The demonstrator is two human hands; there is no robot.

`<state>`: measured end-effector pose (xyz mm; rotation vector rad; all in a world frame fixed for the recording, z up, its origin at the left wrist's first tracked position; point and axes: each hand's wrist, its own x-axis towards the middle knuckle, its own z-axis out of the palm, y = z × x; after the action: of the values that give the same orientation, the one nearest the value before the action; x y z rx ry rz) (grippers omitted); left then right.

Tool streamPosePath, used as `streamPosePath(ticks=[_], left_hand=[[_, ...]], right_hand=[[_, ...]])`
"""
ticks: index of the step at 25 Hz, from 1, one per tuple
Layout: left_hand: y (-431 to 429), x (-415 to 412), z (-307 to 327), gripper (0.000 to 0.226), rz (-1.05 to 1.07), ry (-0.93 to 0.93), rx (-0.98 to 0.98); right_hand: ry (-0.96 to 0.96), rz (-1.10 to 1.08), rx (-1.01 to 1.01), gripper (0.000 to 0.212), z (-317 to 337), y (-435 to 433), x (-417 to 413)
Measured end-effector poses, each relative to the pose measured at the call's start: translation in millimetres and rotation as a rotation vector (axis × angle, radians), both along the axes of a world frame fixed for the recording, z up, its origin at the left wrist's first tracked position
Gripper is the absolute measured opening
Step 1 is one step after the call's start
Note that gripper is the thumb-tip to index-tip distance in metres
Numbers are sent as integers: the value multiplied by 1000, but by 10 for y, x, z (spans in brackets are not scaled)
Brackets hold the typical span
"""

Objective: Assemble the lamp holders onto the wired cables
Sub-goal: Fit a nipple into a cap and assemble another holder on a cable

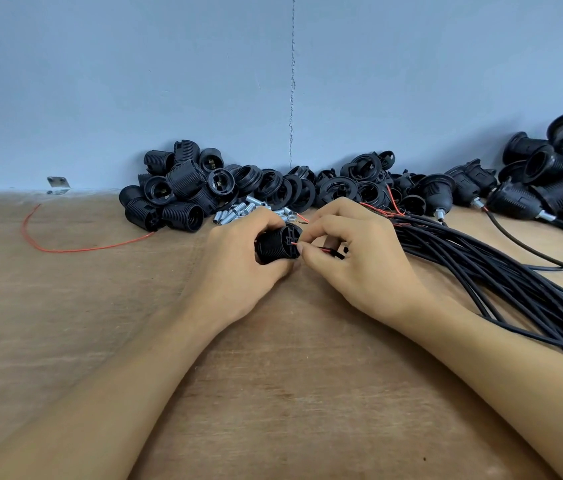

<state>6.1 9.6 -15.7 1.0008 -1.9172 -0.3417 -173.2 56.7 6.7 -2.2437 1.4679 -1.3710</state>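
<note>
A black lamp holder [273, 249] is gripped in the curled left hand [235, 265] over the wooden table [273, 375], and a red wire [293, 243] at its end is pinched by the right hand [356, 261]. Farther back, spare lamp holders [176, 195] are piled against the wall [169, 81].

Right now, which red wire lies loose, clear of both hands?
The long red wire curving over the wood at far left, ending by the holder pile. Other red leads come out of black cables; the right hand pinches one.
</note>
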Motion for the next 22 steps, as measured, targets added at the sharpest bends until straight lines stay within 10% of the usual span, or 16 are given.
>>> streamPosePath(ticks=[22], left_hand=[[-47,23,-47,32,-77,0,25]], right_hand=[[35,71,21,5,-11,-26,-39]])
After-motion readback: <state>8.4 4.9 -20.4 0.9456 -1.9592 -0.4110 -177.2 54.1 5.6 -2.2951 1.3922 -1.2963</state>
